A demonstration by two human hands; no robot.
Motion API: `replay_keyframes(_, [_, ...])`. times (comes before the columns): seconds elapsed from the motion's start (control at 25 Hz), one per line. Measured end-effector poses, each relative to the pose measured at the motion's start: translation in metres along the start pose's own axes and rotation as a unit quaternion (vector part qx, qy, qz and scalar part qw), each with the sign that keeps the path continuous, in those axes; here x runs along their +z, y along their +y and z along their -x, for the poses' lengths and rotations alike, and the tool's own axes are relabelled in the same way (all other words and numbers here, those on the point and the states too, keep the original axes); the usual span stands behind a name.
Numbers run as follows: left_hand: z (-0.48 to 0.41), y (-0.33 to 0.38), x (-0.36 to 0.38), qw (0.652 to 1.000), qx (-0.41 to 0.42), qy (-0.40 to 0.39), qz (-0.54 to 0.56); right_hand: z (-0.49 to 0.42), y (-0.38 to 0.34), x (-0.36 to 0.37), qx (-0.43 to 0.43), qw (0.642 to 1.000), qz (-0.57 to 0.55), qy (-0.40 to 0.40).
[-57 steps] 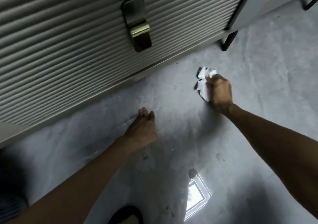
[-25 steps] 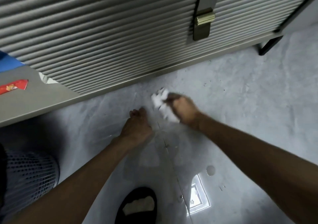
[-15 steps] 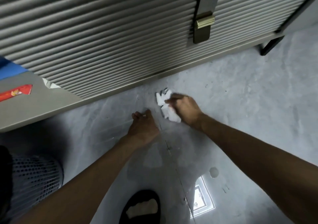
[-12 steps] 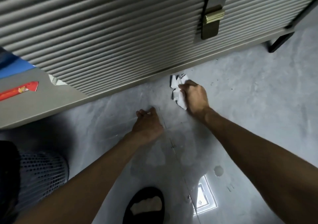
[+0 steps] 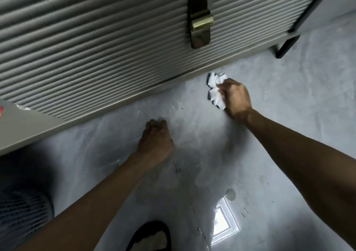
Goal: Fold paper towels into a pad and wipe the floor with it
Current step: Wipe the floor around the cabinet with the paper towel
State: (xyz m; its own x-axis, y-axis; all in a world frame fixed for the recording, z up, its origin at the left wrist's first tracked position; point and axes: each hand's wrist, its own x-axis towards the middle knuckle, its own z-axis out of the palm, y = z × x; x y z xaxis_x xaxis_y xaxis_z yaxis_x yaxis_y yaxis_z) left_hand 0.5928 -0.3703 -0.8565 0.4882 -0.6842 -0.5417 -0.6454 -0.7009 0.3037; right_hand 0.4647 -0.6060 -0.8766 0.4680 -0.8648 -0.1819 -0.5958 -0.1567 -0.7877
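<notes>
My right hand [image 5: 235, 98] grips a crumpled white paper towel pad [image 5: 215, 91] and presses it on the grey floor [image 5: 289, 115], close to the cabinet's bottom edge. The pad sticks out to the left of my fingers; part of it is hidden under my palm. My left hand [image 5: 156, 141] rests on the floor to the lower left of the pad, a hand's width or more away, fingers curled under and holding nothing.
A ribbed grey cabinet front [image 5: 96, 48] with a brass handle [image 5: 201, 17] fills the top. Its black leg [image 5: 285, 48] stands at the right. A mesh basket [image 5: 23, 216] sits at the lower left, a sandalled foot [image 5: 150, 237] at the bottom. Damp spots [image 5: 230, 194] mark the floor.
My right hand has slid the pad from beside my left hand away to the right and up toward the cabinet's base. My left hand stays planted on the floor.
</notes>
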Motion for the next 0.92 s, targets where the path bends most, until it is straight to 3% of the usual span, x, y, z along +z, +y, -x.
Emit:
replay_keyframes(0.08, [-0.005,0.000,-0.003,1.000,0.017,0.007,0.005,-0.004,0.004,0.006,-0.004,0.997,0.067,0.032])
replay_keyframes(0.16, [-0.009,0.005,-0.003,1.000,0.018,0.005,0.022,0.015,0.006,0.030,-0.072,0.984,0.161,0.035])
replay_keyframes(0.24, [-0.008,0.021,0.001,0.999,0.031,0.011,0.024,0.050,0.006,0.051,-0.135,0.979,0.141,-0.057])
replay_keyframes(0.32, [-0.006,0.036,0.009,0.998,0.051,0.023,0.014,0.069,0.008,0.051,-0.235,0.947,0.151,-0.156])
replay_keyframes(0.36, [-0.005,0.040,0.012,0.998,0.056,0.020,0.009,0.062,0.009,0.040,-0.255,0.939,0.160,-0.166])
replay_keyframes(0.44, [-0.004,0.039,0.014,0.998,0.057,-0.010,-0.005,0.026,0.021,0.011,-0.247,0.937,0.226,-0.096])
replay_keyframes(0.52, [-0.007,0.031,0.012,0.998,0.057,-0.030,-0.010,-0.008,0.027,-0.023,-0.162,0.949,0.265,-0.047])
replay_keyframes(0.6, [-0.009,0.024,0.008,0.998,0.059,-0.020,-0.001,-0.021,0.033,-0.037,-0.084,0.979,0.185,0.033])
replay_keyframes(0.68, [-0.011,0.025,0.005,0.998,0.066,-0.012,0.012,-0.002,0.018,-0.022,0.016,0.995,0.012,0.093])
replay_keyframes(0.72, [-0.011,0.029,0.004,0.997,0.068,-0.015,0.013,0.014,0.010,-0.008,0.049,0.993,-0.076,0.082])
replay_keyframes(0.84, [-0.013,0.040,0.001,0.998,0.059,-0.019,0.022,0.068,0.004,0.028,0.139,0.934,-0.311,-0.105])
replay_keyframes(0.92, [-0.013,0.042,0.002,0.998,0.056,-0.013,0.023,0.082,0.007,0.015,0.109,0.917,-0.322,-0.210])
